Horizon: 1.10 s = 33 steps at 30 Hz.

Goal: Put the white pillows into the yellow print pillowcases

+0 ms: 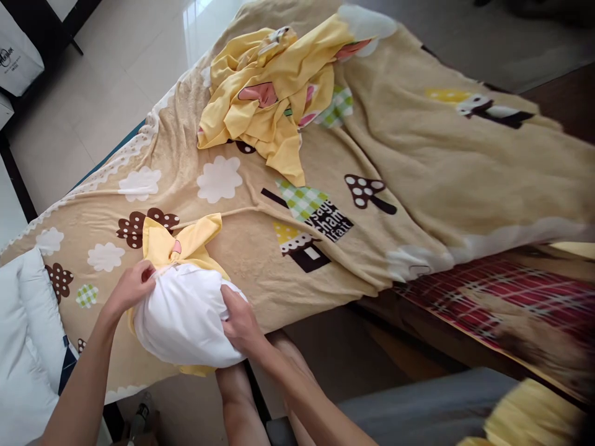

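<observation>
A bulging white pillow (186,313) lies at the near edge of the bed, over my legs. Yellow printed cloth (193,246) gathers in folds at its far end, two corners spreading outward, and more yellow shows beneath it. My left hand (134,286) is closed in a pinch at the pillow's upper left, where white and yellow fabric meet. Exactly which layer its fingertips hold is hard to make out. On the right side, my right hand (240,323) grips the white fabric, thumb on top and the other fingers partly hidden.
A crumpled yellow printed cloth (260,105) lies farther up on the beige patterned blanket (232,241). White bedding (28,353) is at the left. Red plaid fabric (469,297) and a yellow cloth (534,412) lie at the right. A white bag (18,56) stands upper left.
</observation>
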Each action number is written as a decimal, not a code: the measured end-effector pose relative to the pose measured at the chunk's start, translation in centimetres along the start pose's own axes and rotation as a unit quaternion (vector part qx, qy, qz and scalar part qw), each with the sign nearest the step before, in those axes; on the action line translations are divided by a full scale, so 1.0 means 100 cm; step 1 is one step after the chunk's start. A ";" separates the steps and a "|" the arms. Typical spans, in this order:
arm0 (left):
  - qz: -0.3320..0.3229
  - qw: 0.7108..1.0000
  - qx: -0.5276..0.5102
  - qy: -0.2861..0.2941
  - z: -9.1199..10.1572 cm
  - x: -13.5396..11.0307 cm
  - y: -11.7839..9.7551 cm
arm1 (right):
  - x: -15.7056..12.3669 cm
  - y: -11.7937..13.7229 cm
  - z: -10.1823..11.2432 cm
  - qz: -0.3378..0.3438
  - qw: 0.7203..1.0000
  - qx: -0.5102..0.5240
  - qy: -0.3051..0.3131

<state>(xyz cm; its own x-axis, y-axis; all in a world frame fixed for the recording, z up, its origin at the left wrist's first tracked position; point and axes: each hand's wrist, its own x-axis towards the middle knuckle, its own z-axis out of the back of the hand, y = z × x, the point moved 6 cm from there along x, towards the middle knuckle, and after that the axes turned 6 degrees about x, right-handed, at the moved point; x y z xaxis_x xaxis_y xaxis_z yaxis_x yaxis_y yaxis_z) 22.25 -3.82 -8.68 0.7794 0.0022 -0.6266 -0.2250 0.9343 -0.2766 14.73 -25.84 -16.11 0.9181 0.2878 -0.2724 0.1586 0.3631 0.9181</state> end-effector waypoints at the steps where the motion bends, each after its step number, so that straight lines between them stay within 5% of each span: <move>1: -0.017 1.000 -0.014 0.001 0.002 0.006 -0.008 | -0.007 0.006 -0.005 0.023 1.000 0.004 -0.001; 5: -0.105 0.984 0.128 0.067 -0.024 0.014 -0.038 | -0.033 0.035 -0.025 0.125 0.992 0.032 -0.002; 9: -0.123 0.917 0.336 0.176 -0.064 0.009 -0.029 | -0.048 0.054 -0.043 0.143 0.988 0.066 -0.005; 17: -0.138 0.915 0.306 0.225 -0.062 -0.014 0.004 | -0.044 0.060 -0.049 0.136 0.981 0.136 0.028; 22: -0.130 0.891 0.391 0.189 -0.071 -0.013 0.025 | -0.042 0.069 -0.063 0.150 0.962 0.166 0.153; 26: -0.134 0.888 0.414 0.149 -0.075 0.008 0.035 | -0.032 0.067 -0.072 0.154 0.955 0.175 0.180; 33: -0.112 0.959 0.261 -0.025 -0.031 0.034 0.024 | 0.012 0.048 -0.103 0.085 0.962 0.198 0.169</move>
<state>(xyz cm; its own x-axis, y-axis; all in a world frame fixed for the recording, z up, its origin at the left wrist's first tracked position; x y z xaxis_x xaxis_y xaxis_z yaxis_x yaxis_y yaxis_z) 22.56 -2.66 -13.69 0.8037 -0.2135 -0.5554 0.2634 0.9646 0.0104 12.87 -14.65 -14.95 0.7833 0.6088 -0.1256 0.2046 -0.0617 0.9769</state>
